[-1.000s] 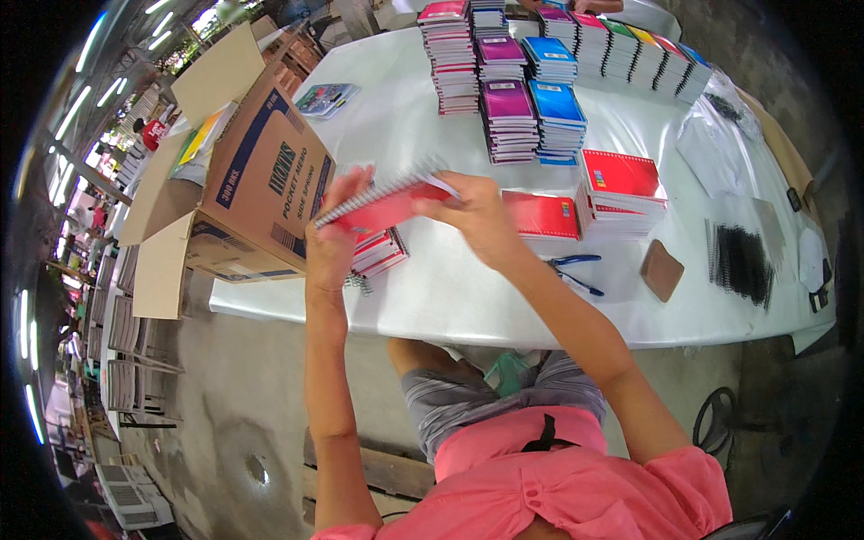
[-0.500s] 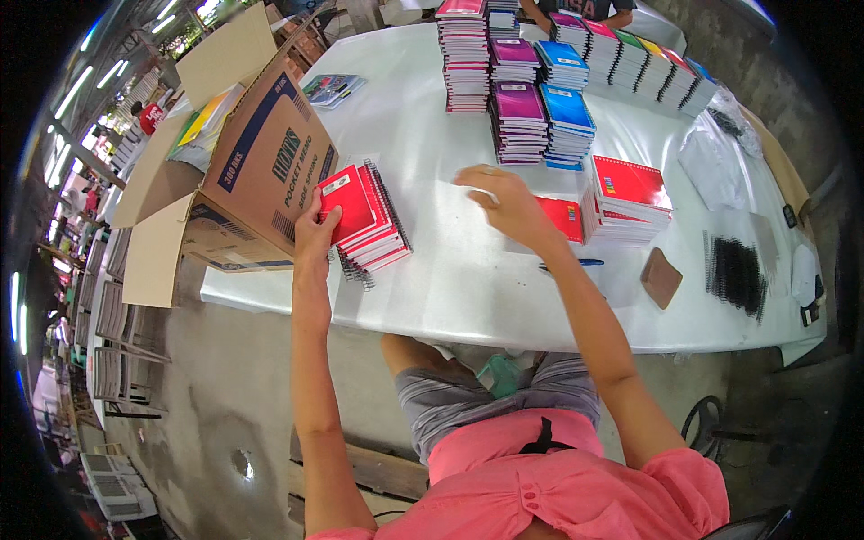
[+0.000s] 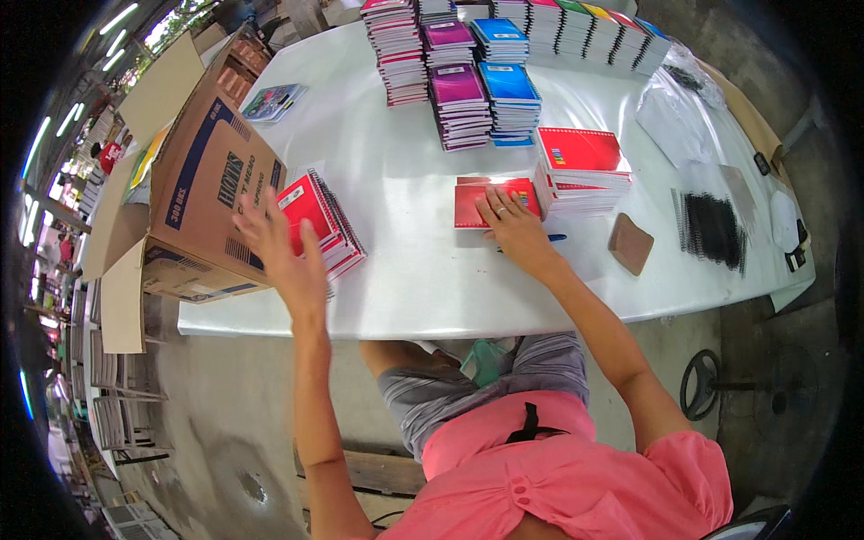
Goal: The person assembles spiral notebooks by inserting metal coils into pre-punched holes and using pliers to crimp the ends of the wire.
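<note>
Moved since half a second ago: left hand point(image 3: 281, 256) off the leaning red notebooks point(image 3: 319, 225), now open, fingers spread, empty. Right hand point(image 3: 513, 220) flat, fingers extended, pressing the single red notebook point(image 3: 481, 202) on the white table point(image 3: 405, 279). Leaning bundle rests against cardboard box point(image 3: 202, 202) near the edge; unsupported, it may slide or topple.

Your table point(image 3: 405, 180) is white. The notebooks point(image 3: 317, 216) by the brown, blue-printed box point(image 3: 211, 193) are red, as is the one point(image 3: 481, 205) flat before you. Behind stand purple point(image 3: 457, 99) and blue point(image 3: 511, 94) stacks. The combs point(image 3: 711, 229) are black.
</note>
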A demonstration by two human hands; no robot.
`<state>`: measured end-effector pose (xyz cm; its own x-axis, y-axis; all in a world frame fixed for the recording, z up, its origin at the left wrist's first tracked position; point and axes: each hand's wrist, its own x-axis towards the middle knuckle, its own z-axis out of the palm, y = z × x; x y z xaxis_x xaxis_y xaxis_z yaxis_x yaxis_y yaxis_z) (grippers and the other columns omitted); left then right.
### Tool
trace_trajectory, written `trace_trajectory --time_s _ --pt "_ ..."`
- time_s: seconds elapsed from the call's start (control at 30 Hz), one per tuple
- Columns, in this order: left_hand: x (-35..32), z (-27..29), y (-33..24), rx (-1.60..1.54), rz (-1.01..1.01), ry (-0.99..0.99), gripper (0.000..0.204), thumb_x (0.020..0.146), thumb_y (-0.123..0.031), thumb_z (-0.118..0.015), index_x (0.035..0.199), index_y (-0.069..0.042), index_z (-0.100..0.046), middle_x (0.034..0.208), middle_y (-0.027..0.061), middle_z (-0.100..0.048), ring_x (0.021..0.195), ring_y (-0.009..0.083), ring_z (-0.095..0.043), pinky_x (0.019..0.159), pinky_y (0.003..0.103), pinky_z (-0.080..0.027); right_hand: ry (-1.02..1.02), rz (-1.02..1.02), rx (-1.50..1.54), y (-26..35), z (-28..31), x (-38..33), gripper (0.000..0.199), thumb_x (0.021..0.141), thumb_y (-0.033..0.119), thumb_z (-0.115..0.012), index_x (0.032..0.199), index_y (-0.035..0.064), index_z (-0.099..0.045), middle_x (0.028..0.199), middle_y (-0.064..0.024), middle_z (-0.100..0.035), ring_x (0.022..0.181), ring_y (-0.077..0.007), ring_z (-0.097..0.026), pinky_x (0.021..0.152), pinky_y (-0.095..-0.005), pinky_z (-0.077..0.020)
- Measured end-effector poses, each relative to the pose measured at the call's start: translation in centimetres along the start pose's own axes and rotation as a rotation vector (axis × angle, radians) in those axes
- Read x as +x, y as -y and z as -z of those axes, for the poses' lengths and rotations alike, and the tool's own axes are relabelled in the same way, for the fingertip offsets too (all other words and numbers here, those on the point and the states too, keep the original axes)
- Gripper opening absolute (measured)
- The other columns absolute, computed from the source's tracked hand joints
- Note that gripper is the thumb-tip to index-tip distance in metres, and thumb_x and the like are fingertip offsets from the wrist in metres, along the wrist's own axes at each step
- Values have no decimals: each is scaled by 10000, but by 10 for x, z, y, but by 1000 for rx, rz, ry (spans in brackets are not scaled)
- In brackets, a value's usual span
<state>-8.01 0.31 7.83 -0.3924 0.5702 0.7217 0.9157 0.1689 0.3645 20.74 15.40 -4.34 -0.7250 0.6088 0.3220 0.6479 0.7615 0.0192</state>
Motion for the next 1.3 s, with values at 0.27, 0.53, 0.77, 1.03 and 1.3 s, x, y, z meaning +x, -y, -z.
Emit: trace_trajectory --time_s 0.27,0.53,0.77,1.03,1.3 --pt "-126 -44 -113 -316 -223 473 953 771 -134 -757 1510 9 -174 1564 273 -175 1460 473 -89 1146 612 -112 -114 -438 604 62 88 9 258 949 191 -589 1116 -1 -548 723 -112 -598 670 -234 -612 631 -398 -484" --pt "-116 -40 -108 -835 -51 579 583 880 -4 -574 1440 -32 -416 1439 121 -493 1342 293 -456 1193 484 -142 -513 -428 1338 58 86 -39 277 919 197 -655 1080 -19 -593 872 -92 -660 839 -171 -639 754 -311 -508" --pt "-117 -57 -42 -1058 145 1098 706 876 -177 -715 1473 -23 -372 1492 146 -423 1419 237 -326 1152 357 -234 77 -301 1546 42 58 -77 242 868 47 -690 1093 39 -604 1068 -45 -640 980 -118 -596 849 -282 -492" --pt "-115 -28 -80 -1085 250 626 951 879 -233 -697 1546 -31 -50 1576 215 -221 1470 303 -206 1175 409 -184 -84 -323 1553 69 36 -72 222 865 23 -686 1047 25 -559 999 -41 -625 918 -113 -596 805 -277 -501" --pt "-100 -35 -127 64 -592 735 728 895 -403 -607 1480 -70 -330 1492 168 -390 1400 416 -306 1107 618 -204 -146 -272 1219 71 58 -73 325 803 -87 -641 1093 7 -527 1010 -79 -624 905 -174 -629 805 -286 -507"
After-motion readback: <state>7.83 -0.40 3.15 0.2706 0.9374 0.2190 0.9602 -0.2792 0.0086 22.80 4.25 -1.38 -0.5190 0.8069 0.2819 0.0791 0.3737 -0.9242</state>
